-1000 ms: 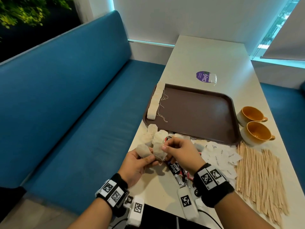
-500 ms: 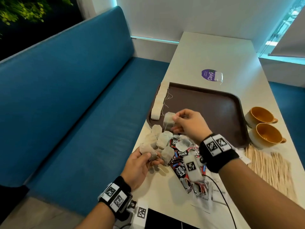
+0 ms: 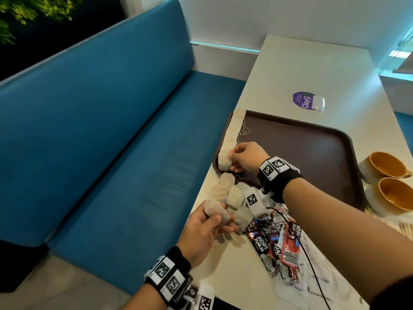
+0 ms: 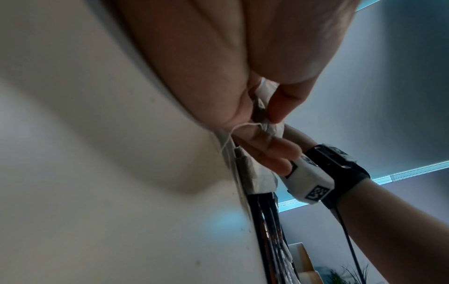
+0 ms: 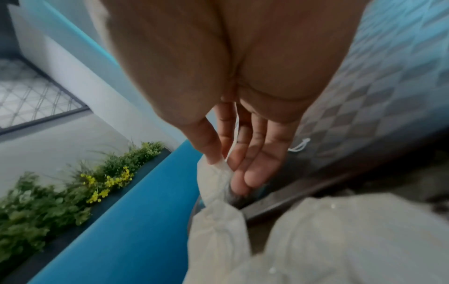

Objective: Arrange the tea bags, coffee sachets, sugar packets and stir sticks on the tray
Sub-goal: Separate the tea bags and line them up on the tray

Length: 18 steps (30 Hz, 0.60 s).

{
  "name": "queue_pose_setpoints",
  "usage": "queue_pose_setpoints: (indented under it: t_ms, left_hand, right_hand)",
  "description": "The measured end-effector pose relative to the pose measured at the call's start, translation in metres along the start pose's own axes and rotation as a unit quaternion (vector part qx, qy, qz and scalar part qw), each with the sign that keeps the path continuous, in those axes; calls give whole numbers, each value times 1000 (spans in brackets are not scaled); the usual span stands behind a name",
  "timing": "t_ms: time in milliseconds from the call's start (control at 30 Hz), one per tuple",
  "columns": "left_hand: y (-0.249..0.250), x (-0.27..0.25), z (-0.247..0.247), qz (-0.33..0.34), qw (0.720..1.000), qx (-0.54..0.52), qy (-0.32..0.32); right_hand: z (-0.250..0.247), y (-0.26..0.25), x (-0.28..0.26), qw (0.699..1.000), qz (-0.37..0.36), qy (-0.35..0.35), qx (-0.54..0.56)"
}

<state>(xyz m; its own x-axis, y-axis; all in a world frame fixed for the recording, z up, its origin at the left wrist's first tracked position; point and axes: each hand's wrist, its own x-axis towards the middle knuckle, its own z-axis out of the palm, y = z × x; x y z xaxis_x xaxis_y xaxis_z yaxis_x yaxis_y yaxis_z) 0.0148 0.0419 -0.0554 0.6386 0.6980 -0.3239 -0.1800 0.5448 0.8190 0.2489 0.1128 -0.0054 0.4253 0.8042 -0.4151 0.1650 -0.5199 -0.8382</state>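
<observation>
A brown tray [image 3: 308, 153] lies on the white table [image 3: 312, 70]. A row of pale tea bags [image 3: 233, 130] runs along its left rim. My right hand [image 3: 232, 161] pinches a tea bag [image 3: 224, 163] at the near end of that row, over the tray's near-left corner; in the right wrist view the thumb and fingers [image 5: 239, 169] hold that tea bag's [image 5: 216, 184] top edge. My left hand [image 3: 214, 217] holds another tea bag [image 3: 215, 211] near the table's left edge, its string [image 4: 233, 132] trailing. Loose tea bags [image 3: 232, 193] sit between the hands. Coffee sachets [image 3: 274, 240] lie beside them.
Two orange cups [image 3: 388, 182] stand right of the tray. White sugar packets [image 3: 319, 285] lie under my right forearm, stir sticks [image 3: 402, 227] barely show at the right edge. A purple sticker [image 3: 306, 101] is beyond the tray. A blue bench [image 3: 100, 142] runs along the table's left.
My right hand has carried a tea bag from the loose pile forward and left to the near end of the row on the tray. The left hand stays by the pile, still holding its tea bag.
</observation>
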Motion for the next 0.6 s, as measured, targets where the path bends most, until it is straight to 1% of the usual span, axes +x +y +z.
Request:
queue_pose_setpoints:
  t_ms: [167,200,233,300,400,600]
  left_hand:
    - [-1,1,-2,0,1000,1,-17]
    - [-1,0,-2,2,1000,-2,-18]
    - [-1,0,-2,3,1000,-5,-19]
    - [-1,1,-2,3,1000,-8,-22]
    - [-3,2,-2,-2,1000,-12,-23]
    - [-7,4,-4,4,1000,-12,-21]
  right_hand:
    - [-5,2,7,993,-46,81,-73]
    - [-7,1,7,990,-61,88,-94]
    - [-9,0,8,986,-77,84,-122]
    - [-9,-2,8,979,-92,47,-178]
    - [-4,-1,8,970,-84,2,-229]
    - [1,0,11,965,-78,8,-250]
